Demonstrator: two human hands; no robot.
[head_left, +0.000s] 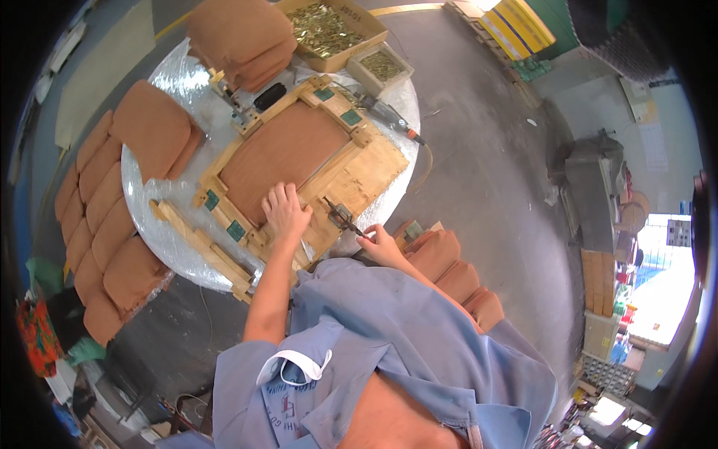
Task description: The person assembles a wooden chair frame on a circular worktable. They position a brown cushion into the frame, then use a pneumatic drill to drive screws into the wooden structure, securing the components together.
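A wooden seat frame [351, 176] with a brown upholstered panel [280, 153] lies on a round table wrapped in clear plastic [146, 198]. My left hand [286, 212] presses flat on the frame's near edge, fingers spread over the brown panel's rim. My right hand [380, 241] sits at the table's near edge, fingers closed on a small metal tool [340, 218] whose tip rests on the wood.
Brown seat cushions are stacked at the table's far side [239, 37], left [153, 127], along the floor at left [97, 224] and at right [456, 273]. Two cardboard boxes of brass-coloured fasteners [325, 28] stand at the back. A power tool [385, 116] lies beside the frame.
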